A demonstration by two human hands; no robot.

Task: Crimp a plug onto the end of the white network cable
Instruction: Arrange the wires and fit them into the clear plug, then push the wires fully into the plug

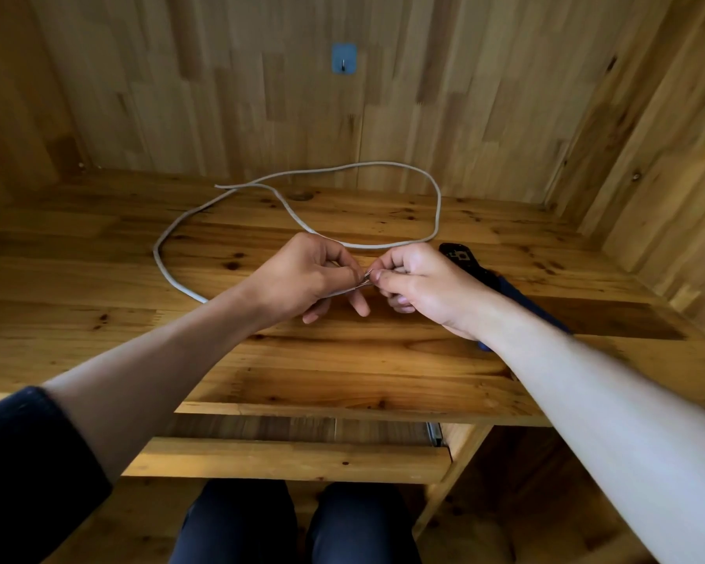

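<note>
I find one head-worn camera, looking forward and down, close over the wooden desk (pixel 342 360) and wall (pixel 261 95).

No text, label, brand, number or sign can be read anywhere in the view. The blue square hook plate (pixel 343 57) on the wooden wall at the upper centre of the frame is plain, with nothing printed on it. The black head of the crimping tool (pixel 459 254), lying on the tabletop (pixel 342 360) right of centre, shows small pale marks, but they are too small and blurred to make out as letters or figures. The white network cable (pixel 438 197) looped across the upper middle shows no legible jacket printing at this size.
</note>
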